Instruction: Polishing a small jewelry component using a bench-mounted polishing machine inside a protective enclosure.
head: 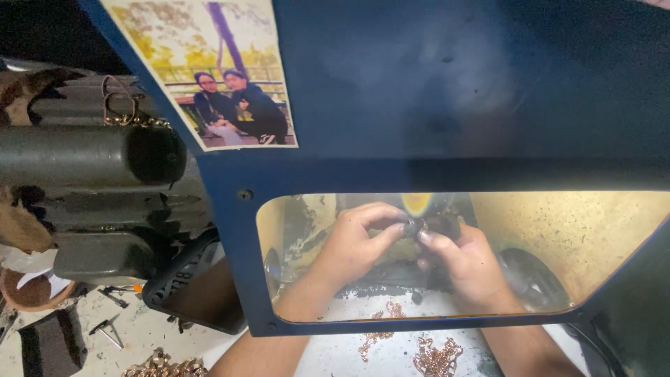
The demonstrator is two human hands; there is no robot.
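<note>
Copper chains (pixel 436 357) below, dark piece (pixel 413 226) between hands

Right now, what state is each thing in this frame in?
Left hand: behind the window, fingers pinching a small dark piece.
Right hand: behind the window, gripping the same piece.
Small dark piece: held between both hands.
Blue guard window: in place, stained yellow.
Copper-coloured chains: lying loose on the white bench.
Photograph: stuck flat on the blue panel.
Grey motor: whether running, cannot tell.

A single head-worn camera looks steeply down from close range, through the clear window of a dark blue metal guard (pixel 447 119), onto the white worktop (pixel 328 352).
</note>
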